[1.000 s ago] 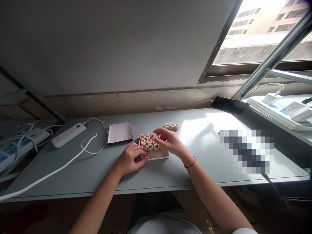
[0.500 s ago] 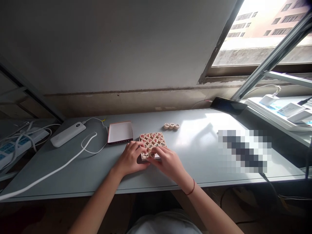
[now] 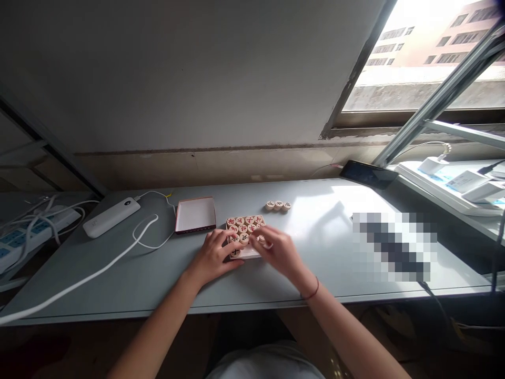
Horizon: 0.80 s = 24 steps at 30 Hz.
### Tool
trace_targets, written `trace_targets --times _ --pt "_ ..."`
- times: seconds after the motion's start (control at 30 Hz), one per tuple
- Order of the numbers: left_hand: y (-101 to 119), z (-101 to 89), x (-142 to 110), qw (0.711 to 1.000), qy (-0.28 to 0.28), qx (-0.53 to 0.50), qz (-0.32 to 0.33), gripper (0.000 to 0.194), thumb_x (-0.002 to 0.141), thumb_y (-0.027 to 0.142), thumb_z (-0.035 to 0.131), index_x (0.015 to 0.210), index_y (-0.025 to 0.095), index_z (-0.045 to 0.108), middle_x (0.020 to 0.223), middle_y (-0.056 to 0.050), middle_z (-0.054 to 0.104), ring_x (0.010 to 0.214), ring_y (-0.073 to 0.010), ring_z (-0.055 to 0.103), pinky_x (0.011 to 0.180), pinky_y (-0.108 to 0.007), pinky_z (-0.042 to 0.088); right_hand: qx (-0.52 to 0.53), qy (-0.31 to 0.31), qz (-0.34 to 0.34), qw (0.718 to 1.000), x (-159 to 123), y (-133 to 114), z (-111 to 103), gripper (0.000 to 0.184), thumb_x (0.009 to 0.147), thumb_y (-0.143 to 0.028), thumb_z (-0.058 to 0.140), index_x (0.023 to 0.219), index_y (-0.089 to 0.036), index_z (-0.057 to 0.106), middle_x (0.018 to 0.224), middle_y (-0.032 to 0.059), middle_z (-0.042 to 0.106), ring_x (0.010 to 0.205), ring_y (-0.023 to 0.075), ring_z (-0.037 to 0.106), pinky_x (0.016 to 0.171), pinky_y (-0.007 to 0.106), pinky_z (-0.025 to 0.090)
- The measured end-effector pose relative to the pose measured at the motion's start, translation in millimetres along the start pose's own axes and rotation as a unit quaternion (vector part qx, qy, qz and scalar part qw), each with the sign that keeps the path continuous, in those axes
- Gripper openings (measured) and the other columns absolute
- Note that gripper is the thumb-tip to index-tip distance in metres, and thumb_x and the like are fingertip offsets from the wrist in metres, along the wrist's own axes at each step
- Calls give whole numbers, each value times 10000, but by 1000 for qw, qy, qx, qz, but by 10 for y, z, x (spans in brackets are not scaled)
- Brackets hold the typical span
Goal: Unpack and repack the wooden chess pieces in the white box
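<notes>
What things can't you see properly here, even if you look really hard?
All in the head view:
- Right fingertips: the right hand hides whether they grip anything.
- Some round pieces: partly covered by the left hand.
- Dark thing on the desk: blurred into squares.
- White cable: one end cut off by the left edge.

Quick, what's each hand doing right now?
Left hand: curled around the near-left corner of the box.
Right hand: fingers bent over the box; whether they hold a piece, I can't tell.
</notes>
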<state>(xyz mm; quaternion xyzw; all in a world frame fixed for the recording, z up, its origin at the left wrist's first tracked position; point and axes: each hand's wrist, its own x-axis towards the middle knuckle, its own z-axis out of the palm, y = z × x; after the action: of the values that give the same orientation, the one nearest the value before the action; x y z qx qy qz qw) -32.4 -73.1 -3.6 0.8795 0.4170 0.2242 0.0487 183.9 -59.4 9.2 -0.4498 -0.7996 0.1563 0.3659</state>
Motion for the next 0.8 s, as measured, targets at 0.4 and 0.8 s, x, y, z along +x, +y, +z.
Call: trace_targets --times 0.4,0.8 --pt "43 35 65 1000 -9 25 5 212 839 351 628 1031 263 646 1180 -76 564 1068 -258 489 887 -412 391 -302 -140 162 929 731 654 -78 343 934 -159 365 1194 -154 590 1127 158 636 840 238 664 658 302 453" --pt "14 -7 626 988 87 -118 -43 341 929 356 525 1258 273 553 1147 -55 578 1077 -200 575 940 -333 478 281 -73 128 948 413 294 -120 456 791 -541 634 1038 -158 655 892 53 656 570 94 517 478 226 411"
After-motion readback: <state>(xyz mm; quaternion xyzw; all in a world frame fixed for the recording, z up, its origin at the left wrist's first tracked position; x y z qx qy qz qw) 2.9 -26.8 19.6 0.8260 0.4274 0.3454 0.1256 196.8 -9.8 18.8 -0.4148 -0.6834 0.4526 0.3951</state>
